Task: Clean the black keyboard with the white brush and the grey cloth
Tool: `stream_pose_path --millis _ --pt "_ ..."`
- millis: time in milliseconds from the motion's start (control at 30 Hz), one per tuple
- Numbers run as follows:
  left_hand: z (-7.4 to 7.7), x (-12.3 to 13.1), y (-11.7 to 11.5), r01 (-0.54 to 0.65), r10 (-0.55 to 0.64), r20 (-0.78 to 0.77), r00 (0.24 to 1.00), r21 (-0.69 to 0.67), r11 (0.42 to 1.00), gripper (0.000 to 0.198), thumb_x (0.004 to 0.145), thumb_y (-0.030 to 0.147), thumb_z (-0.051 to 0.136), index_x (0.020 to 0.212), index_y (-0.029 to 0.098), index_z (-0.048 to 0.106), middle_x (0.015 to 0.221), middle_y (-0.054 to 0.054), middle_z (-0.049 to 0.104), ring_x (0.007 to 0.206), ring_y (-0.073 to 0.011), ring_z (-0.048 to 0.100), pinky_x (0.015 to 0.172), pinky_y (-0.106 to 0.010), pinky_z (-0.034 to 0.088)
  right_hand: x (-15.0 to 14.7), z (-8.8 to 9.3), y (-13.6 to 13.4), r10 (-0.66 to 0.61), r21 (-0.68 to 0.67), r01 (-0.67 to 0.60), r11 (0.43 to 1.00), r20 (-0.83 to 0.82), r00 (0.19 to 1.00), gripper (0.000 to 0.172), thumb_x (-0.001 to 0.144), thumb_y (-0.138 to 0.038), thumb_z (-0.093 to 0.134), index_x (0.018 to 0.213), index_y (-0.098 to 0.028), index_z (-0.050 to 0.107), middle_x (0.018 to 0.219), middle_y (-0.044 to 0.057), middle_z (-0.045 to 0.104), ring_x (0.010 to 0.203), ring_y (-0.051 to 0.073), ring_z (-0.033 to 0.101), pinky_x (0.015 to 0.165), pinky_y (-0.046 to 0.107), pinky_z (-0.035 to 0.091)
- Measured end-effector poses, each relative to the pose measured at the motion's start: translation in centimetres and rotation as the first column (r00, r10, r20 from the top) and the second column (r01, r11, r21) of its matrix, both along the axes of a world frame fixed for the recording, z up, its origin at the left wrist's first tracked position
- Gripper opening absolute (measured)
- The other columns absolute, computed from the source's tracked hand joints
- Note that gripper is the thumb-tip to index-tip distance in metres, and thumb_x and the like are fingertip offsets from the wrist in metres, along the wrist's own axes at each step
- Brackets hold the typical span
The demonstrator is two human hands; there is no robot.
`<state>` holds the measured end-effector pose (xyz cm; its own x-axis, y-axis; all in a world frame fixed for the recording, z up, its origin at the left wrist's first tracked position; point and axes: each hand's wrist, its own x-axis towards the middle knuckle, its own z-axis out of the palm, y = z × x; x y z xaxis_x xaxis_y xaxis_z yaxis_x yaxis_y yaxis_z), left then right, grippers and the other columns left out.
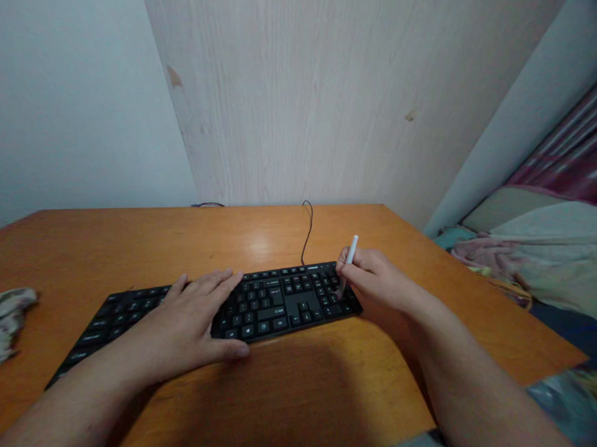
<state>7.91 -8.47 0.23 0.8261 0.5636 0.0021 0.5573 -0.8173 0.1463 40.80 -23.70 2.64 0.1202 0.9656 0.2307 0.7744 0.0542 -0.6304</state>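
A black keyboard [263,304] lies at a slant on the wooden table, its keys facing up. My left hand [198,315] rests flat across its left-middle part, fingers spread over the keys and thumb along the front edge. That hand hides many of the keys. At the number pad, my right hand [368,273] is closed around a small white-handled brush [352,249]. The handle's end sticks up above my fingers, and the pale, blurred tip points down at the number keys. The brush's middle is hidden by the fingers.
A thin black cable [308,233] runs from the keyboard to the table's back edge. A crumpled cloth [6,325] lies at the far left of the table [267,398]. Behind stands a pale wood-grain panel [292,104]; bedding [554,243] is beyond the right edge.
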Motion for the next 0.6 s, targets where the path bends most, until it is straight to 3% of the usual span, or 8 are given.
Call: stream_pose_path --millis 200,300,433,600 --pt "0.12 -0.12 -0.09 0.001 -0.001 0.021 1.0 0.002 1.0 0.117 0.069 0.084 0.061 0.162 0.022 0.027 0.163 -0.017 0.033 0.148 -0.0457 0.033 0.12 -0.068 0.016 -0.2 0.21 -0.44 0.087 -0.133 -0.143 0.981 -0.357 0.93 0.016 0.091 -0.02 0.044 0.077 -0.021 0.052 0.059 -0.002 0.062 0.054 0.015 0.064 0.056 0.027 0.045" --pt "0.28 -0.06 -0.15 -0.008 0.008 0.017 1.0 -0.008 1.0 0.118 0.068 0.084 0.062 0.161 0.021 0.028 0.163 -0.018 0.034 0.147 -0.0462 0.033 0.12 -0.067 0.017 -0.43 0.08 -0.42 0.09 -0.162 -0.174 0.971 -0.428 0.899 0.015 0.091 -0.023 0.046 0.077 -0.022 0.051 0.057 -0.002 0.062 0.051 0.016 0.064 0.052 0.027 0.045" --pt "0.29 0.06 -0.14 -0.012 0.011 -0.008 1.0 -0.013 1.0 0.118 0.069 0.085 0.059 0.162 0.021 0.025 0.163 -0.018 0.032 0.149 -0.0452 0.031 0.12 -0.068 0.015 -0.4 -0.1 -0.21 0.084 -0.121 -0.13 0.984 -0.327 0.941 0.018 0.093 -0.025 0.048 0.077 -0.021 0.054 0.061 0.0 0.065 0.056 0.016 0.063 0.054 0.027 0.045" --pt "0.1 -0.02 -0.05 -0.008 0.008 0.009 1.0 -0.01 1.0 0.117 0.069 0.085 0.061 0.162 0.024 0.026 0.164 -0.017 0.031 0.149 -0.0451 0.031 0.12 -0.067 0.015 -0.29 -0.22 0.37 -0.058 0.051 0.063 0.997 -0.092 0.994 0.022 0.096 -0.029 0.049 0.078 -0.02 0.06 0.075 0.004 0.068 0.072 0.019 0.064 0.069 0.031 0.046"
